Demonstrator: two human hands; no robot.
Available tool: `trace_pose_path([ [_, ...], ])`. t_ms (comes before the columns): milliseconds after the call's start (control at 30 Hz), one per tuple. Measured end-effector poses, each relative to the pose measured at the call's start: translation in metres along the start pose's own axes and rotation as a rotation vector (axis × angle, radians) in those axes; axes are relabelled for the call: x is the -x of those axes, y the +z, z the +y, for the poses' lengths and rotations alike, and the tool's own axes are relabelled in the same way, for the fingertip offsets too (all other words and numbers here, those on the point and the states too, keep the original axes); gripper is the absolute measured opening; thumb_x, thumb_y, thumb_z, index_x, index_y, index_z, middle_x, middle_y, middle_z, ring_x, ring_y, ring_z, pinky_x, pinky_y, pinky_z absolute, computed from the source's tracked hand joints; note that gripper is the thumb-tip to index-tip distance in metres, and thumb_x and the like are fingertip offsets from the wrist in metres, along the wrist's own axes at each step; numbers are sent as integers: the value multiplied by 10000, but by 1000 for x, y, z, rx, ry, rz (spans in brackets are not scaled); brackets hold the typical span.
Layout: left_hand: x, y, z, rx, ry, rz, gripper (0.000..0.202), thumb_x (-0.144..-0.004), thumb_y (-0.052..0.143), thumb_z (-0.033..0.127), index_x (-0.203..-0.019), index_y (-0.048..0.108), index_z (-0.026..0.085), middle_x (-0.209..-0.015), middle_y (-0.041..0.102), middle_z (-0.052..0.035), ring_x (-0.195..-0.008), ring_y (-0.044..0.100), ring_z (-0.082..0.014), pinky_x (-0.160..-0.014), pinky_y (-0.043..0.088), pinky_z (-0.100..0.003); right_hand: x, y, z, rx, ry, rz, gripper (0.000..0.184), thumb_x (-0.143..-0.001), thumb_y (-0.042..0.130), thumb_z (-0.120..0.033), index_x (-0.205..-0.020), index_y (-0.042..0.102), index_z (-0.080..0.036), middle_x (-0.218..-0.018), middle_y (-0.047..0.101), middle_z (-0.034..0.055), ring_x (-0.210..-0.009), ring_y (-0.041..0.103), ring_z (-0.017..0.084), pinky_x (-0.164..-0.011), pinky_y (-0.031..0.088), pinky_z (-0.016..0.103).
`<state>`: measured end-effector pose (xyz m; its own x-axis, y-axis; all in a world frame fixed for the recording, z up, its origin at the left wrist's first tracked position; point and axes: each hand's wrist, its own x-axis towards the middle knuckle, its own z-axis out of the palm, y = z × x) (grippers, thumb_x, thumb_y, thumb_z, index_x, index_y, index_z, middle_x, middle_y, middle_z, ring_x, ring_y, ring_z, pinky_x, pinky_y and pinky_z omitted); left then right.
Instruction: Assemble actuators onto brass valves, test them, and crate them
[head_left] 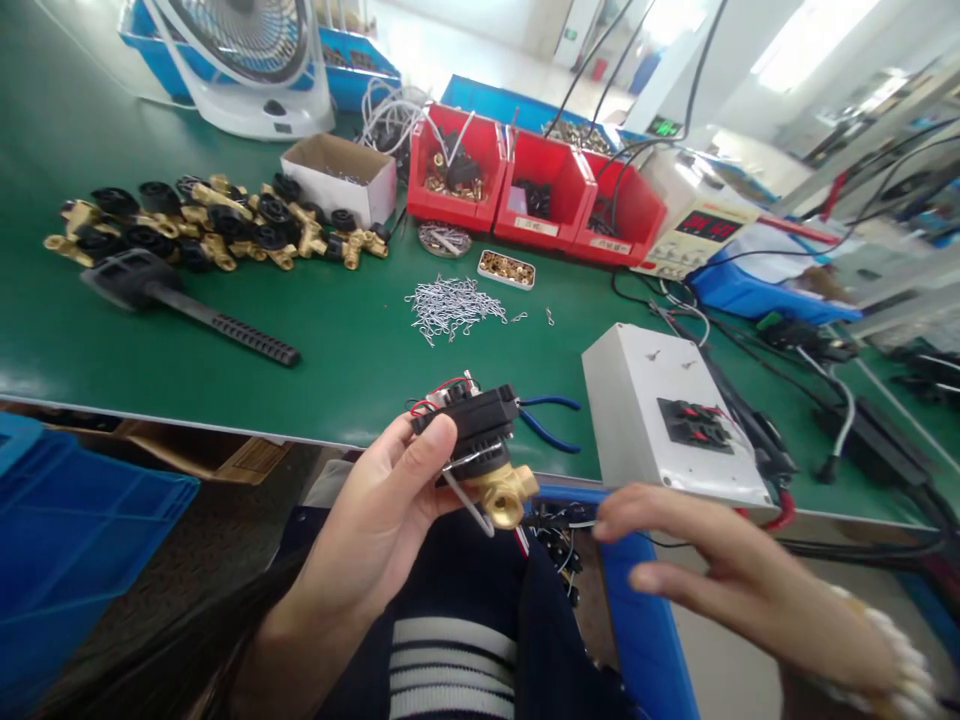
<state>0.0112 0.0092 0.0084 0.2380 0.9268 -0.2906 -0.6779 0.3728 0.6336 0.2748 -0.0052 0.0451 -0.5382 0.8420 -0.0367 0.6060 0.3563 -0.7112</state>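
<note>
My left hand (367, 525) is closed around a brass valve with a black actuator head (480, 425), holding it above the table's front edge. Red and black wires stick out of the top of the head, and a bent grey metal rod or cable hangs beside the brass body. To the right of the valve, my right hand (712, 565) is in the air with fingers apart and nothing in them. Blue-handled pliers (551, 425) lie on the table just behind the valve. Farther back is a pile of small metal spring clips (454, 308).
Brass valves with black caps (225, 220) and a black mallet (202, 310) lie at left. Red bins (540, 190), a white carton (341, 180) and a fan (255, 60) stand behind. A grey switch box (637, 400) is at right; a blue crate (82, 540) is lower left.
</note>
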Motion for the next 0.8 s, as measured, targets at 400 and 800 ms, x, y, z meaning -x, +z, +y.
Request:
trace_pose_path([
  [400,2,0,0,-11,19,-127,352,-879,716,434,-1123,688,183,-1031,746,-54,-895,737,-178,-770,628,-262,19,121,109,329,307,-75,340,-900,639,-128,-1237,672,-148,-1247,678,154,-1177,641,307,-1017,536,480],
  [800,4,4,-1,-55,33,-210,326,-891,689,460,-1097,713,209,-876,746,-25,-787,717,-142,-708,604,-211,26,134,118,322,221,-46,307,-891,613,-79,-1180,693,-147,-1110,722,138,-1041,690,299,-929,577,484],
])
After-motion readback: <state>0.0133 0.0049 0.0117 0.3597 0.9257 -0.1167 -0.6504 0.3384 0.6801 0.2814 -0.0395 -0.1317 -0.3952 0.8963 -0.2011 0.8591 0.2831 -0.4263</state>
